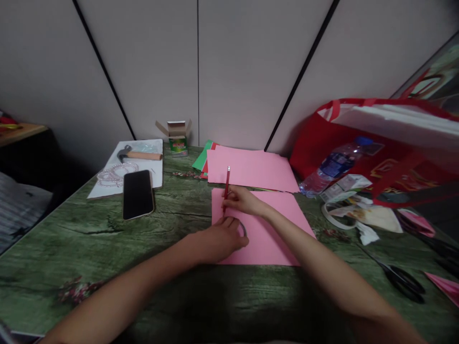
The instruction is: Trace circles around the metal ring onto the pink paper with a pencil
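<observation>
My right hand (241, 200) is closed round a red pencil (227, 181), which stands nearly upright with its eraser end up. The pencil's tip is hidden behind the fingers of my left hand (224, 240). That hand presses a round object with a dark curved rim (244, 229) flat against a sheet of pink paper (270, 239). Most of the round object lies under the fingers, so its kind does not show. The pencil is close to its far left side. Both hands rest over the left part of the sheet.
More pink sheets (251, 168) lie behind. At left are a phone (138, 195), a hammer (143, 155), strings of beads (116, 175) and a small open box (178, 145). At right are a red bag (311, 138), a plastic bottle (333, 167) and black-handled scissors (399, 279).
</observation>
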The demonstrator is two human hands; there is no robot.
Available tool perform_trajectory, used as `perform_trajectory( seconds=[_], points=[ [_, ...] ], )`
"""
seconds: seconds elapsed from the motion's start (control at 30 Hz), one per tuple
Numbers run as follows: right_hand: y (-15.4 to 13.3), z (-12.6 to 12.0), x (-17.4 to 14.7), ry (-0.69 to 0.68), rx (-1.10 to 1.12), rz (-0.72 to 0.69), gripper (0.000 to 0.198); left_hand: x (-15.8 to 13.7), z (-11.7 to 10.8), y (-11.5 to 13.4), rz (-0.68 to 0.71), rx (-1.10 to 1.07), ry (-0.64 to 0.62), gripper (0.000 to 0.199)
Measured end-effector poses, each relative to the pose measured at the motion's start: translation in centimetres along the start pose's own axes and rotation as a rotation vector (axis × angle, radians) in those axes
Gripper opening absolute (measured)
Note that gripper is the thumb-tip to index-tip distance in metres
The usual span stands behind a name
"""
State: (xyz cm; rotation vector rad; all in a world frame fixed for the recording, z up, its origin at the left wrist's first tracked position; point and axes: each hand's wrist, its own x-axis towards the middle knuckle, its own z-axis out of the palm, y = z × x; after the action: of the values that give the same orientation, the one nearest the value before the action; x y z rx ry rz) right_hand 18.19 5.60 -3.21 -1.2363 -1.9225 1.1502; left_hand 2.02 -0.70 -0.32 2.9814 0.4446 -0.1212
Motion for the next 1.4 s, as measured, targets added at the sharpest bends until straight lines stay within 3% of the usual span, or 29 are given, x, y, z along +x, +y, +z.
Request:
perform_trajectory(
  seconds=[0.2,0.27,0.4,0.47,0.57,0.67,0.77,0.87,0.93,1.03,1.1,1.2,1.3,1.4],
  points=[
    [1.3,-3.3,-5.6,0.506,0.074,-0.077,0.027,-0.2,0.0,-2.1,-0.019,-0.205,0.021,0.055],
    [1.2,-3.7,-8.6,0.546,-0.028,-0.091,0.025,-0.2,-0.1,-2.6,-0.068,-0.296,0.033,0.053],
    [0.8,-2.9,-14.2,0.23,-0.413,-0.176,0.024,-0.1,0.0,-2.8,-0.154,-0.439,0.043,0.045],
    [0.5,-2.0,-16.0,0.119,-0.561,-0.197,0.034,0.0,0.2,-2.4,-0.163,-0.424,0.034,0.058],
    [0.4,-0.9,-17.3,0.05,-0.646,-0.164,0.047,0.2,0.7,-1.8,-0.167,-0.351,0.024,0.081],
    [0.6,-0.5,-17.4,0.033,-0.611,-0.123,0.042,0.3,1.1,-1.9,-0.187,-0.414,0.063,0.089],
    [0.9,-0.8,-17.2,0.027,-0.569,-0.113,0.041,0.4,1.1,-3.4,-0.256,-0.653,0.224,0.094],
    [1.0,-1.2,-17.0,0.013,-0.557,-0.116,0.041,0.5,0.4,-5.3,-0.494,-1.015,0.497,0.092],
    [0.8,-1.4,-16.9,-0.012,-0.543,-0.114,0.037,0.4,-0.3,-6.3,-0.645,-1.277,0.676,0.086],
    [0.0,-1.6,-16.7,-0.045,-0.499,-0.116,0.02,0.2,-1.4,-7.1,-0.766,-1.52,0.889,0.069],
    [-0.7,-1.9,-16.4,-0.044,-0.486,-0.1,0.013,0.0,-1.9,-7.3,-0.81,-1.613,0.982,0.06],
    [-2.2,-3.5,-15.3,-0.019,-0.531,-0.058,0.021,-0.3,-2.5,-7.8,-0.816,-1.676,1.101,0.055],
    [-4.6,-7.1,-12.9,0.057,-0.653,-0.065,0.024,-0.7,-2.9,-8.4,-0.816,-1.652,1.278,0.058],
    [-8.0,-12.0,-9.9,0.296,-0.893,-0.072,0.021,-0.9,-2.9,-8.9,-0.84,-1.592,1.44,0.067]
  ],
)
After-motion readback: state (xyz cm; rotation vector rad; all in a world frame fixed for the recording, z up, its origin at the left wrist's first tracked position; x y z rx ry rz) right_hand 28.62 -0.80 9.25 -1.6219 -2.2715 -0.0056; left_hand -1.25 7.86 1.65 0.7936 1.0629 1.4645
